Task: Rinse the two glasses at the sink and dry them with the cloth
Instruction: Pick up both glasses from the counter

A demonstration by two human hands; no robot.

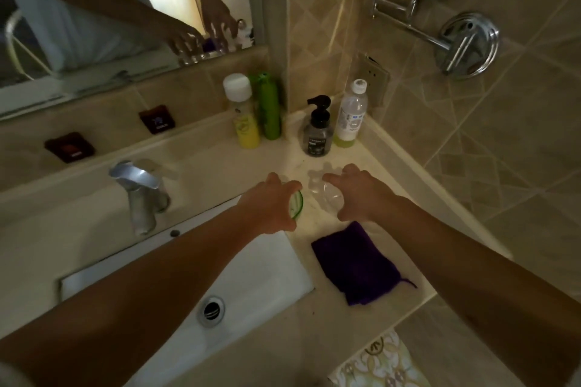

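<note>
Task status: initial stage. Both glasses are located on the counter (371, 163) to the right of the sink (257, 273), between the row of bottles at the back and the cloth at the front.

Left hand (270, 207): it is positioned over the green-rimmed glass (298, 203), of which only part of the rim and wall is visible past the thumb side. The fingers are curved around the top of the glass. Firm contact cannot be confirmed, as most of the glass is hidden by the hand.

Right hand (361, 195): it is positioned over the clear glass (325, 193). The fingers are spread and curved, with the thumb below and the forefinger above the glass. A gap appears to remain, so the grasp is judged not yet closed.

Cloth: the purple cloth (356, 264) is folded flat on the counter, just in front of the right hand and beside the sink edge. It is not touched by either hand.

Sink: no water is seen running from the faucet (138, 188), and the basin appears dry, although blur and dim light limit certainty.

Work completed: none is indicated. Both glasses are judged unrinsed and undried.

Work remaining: both glasses are to be lifted, carried left to the faucet, rinsed, and dried with the cloth.

The pump bottle (319, 129) and the water bottle (350, 115) stand just behind the glasses and should not be struck during lifting.
</note>
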